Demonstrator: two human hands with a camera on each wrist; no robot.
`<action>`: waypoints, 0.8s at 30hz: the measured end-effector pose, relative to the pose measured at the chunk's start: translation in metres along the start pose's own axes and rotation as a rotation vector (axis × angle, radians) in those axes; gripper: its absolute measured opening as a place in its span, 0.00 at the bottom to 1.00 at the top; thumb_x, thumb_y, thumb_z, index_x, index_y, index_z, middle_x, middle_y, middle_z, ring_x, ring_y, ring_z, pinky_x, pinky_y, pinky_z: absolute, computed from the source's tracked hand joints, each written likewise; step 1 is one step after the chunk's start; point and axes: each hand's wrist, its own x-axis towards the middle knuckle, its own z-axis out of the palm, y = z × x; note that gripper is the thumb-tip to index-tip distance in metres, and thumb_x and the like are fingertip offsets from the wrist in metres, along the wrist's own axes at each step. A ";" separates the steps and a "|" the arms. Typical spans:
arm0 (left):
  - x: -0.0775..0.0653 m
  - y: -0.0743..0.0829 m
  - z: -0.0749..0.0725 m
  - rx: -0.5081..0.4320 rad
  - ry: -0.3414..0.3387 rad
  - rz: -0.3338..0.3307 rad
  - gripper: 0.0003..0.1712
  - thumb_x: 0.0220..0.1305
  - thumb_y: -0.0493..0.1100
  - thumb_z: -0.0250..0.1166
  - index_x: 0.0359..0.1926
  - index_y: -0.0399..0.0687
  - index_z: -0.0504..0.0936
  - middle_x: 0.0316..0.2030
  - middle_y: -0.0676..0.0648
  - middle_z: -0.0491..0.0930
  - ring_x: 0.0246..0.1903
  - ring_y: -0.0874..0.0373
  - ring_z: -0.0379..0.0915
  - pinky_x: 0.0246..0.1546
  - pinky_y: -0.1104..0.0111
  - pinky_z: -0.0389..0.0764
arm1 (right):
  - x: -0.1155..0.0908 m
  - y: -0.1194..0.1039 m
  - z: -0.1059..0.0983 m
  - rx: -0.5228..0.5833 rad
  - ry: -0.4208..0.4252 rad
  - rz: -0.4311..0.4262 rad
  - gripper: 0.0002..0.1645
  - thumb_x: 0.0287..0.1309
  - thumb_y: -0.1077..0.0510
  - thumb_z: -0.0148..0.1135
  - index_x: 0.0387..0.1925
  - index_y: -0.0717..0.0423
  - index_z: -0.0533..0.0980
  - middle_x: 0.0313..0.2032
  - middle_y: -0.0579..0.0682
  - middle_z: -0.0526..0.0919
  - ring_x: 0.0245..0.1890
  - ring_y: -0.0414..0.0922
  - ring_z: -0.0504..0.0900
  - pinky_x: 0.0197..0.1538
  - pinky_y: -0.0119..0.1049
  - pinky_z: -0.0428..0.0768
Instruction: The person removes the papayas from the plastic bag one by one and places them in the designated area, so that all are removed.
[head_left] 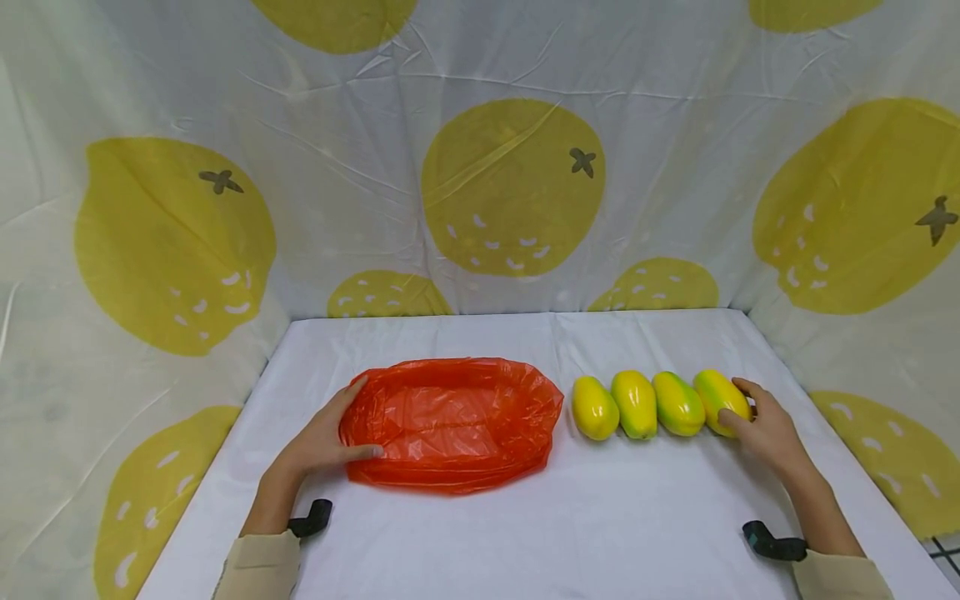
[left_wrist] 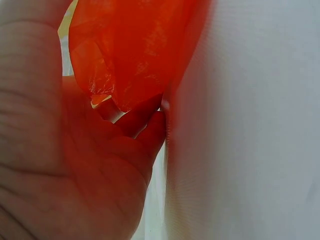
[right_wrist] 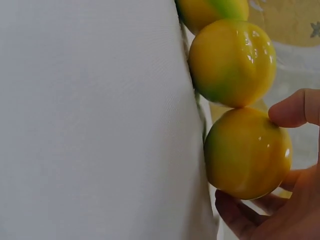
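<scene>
A crinkled red plastic bag (head_left: 450,425) lies spread on the white table, its rim forming a wide oval. My left hand (head_left: 322,433) rests at its left end, thumb along the near side and fingers spread toward the far side. The left wrist view shows the palm (left_wrist: 110,165) beside the bag (left_wrist: 140,50), with loosely extended fingers touching it. At the right end of a row of several yellow-green papayas, my right hand (head_left: 768,425) grips the last papaya (head_left: 720,400). In the right wrist view, thumb and fingers lie around that papaya (right_wrist: 247,155).
Three other papayas, the nearest to the bag being one papaya (head_left: 595,408), lie side by side between the bag and the gripped one. White cloth with yellow lemon prints (head_left: 513,187) hangs behind the table (head_left: 525,542) and along both sides.
</scene>
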 end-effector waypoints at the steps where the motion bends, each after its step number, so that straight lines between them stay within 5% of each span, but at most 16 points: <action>1: 0.000 0.000 0.000 -0.001 0.001 0.003 0.72 0.45 0.67 0.79 0.83 0.56 0.48 0.78 0.41 0.58 0.74 0.37 0.58 0.62 0.35 0.75 | 0.000 0.001 0.000 0.001 -0.003 -0.007 0.47 0.71 0.47 0.51 0.79 0.68 0.48 0.71 0.78 0.56 0.60 0.71 0.65 0.60 0.71 0.69; 12: 0.002 -0.002 -0.004 -0.050 0.030 0.007 0.66 0.53 0.63 0.76 0.83 0.68 0.43 0.80 0.40 0.53 0.76 0.35 0.53 0.67 0.30 0.66 | 0.000 0.002 0.005 0.014 0.004 -0.059 0.55 0.73 0.38 0.53 0.78 0.73 0.44 0.71 0.81 0.54 0.67 0.75 0.59 0.66 0.77 0.59; 19: 0.003 -0.002 -0.008 -0.128 0.037 -0.062 0.68 0.59 0.62 0.73 0.79 0.83 0.26 0.82 0.39 0.46 0.78 0.33 0.49 0.67 0.31 0.66 | 0.003 0.002 -0.001 -0.018 0.043 -0.129 0.54 0.74 0.38 0.52 0.77 0.75 0.45 0.68 0.80 0.58 0.61 0.74 0.65 0.61 0.74 0.67; 24: -0.002 -0.002 -0.015 -0.118 0.029 -0.064 0.66 0.62 0.60 0.70 0.80 0.78 0.26 0.82 0.38 0.44 0.78 0.32 0.47 0.67 0.30 0.64 | 0.000 0.004 -0.008 -0.028 0.051 -0.171 0.52 0.75 0.39 0.53 0.78 0.71 0.45 0.70 0.78 0.57 0.62 0.74 0.66 0.59 0.74 0.71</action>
